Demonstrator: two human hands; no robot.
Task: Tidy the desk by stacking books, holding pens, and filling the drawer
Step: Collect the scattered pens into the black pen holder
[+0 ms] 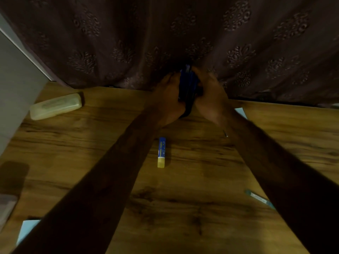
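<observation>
Both my arms reach out over the wooden desk (110, 162) toward its far edge. My left hand (169, 97) and my right hand (210, 96) press from either side on a dark blue object (188, 85) that stands upright between them, close to the curtain; I cannot tell whether it is books or a holder. A blue and yellow glue stick (161, 152) lies on the desk between my forearms. A teal pen (259, 198) lies at the right, partly under my right forearm. A small dark pen tip (225, 133) shows beside my right wrist.
A pale translucent case (56, 106) lies at the far left. Light blue paper (27, 230) shows at the near left, another piece (241, 112) at the right. A dark patterned curtain (165, 33) hangs behind the desk. A grey wall (16, 79) stands left.
</observation>
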